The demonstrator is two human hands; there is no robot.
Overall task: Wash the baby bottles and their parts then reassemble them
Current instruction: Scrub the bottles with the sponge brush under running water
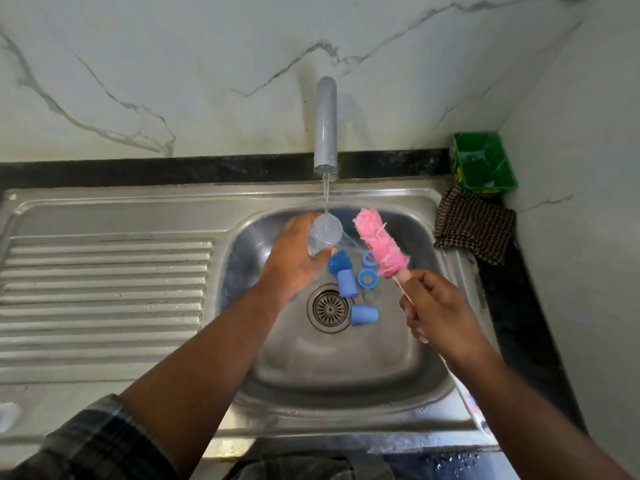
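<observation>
Left grip [294, 261] holds the wet bottle [325, 232]: light, likely slippery, best wrapped mid-body. Right grip [440, 310], four o'clock, holds the brush [379, 244].

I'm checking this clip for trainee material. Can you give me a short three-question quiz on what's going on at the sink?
1. True or false: water from the tap falls onto the clear bottle held in the left hand.
2. What do the fingers of the right hand grip? A) the pink brush B) a checked cloth C) a green tub
3. Fill in: the loose blue parts lie in the ___, beside the drain.

Key: 1 true; 2 A; 3 sink.
</observation>
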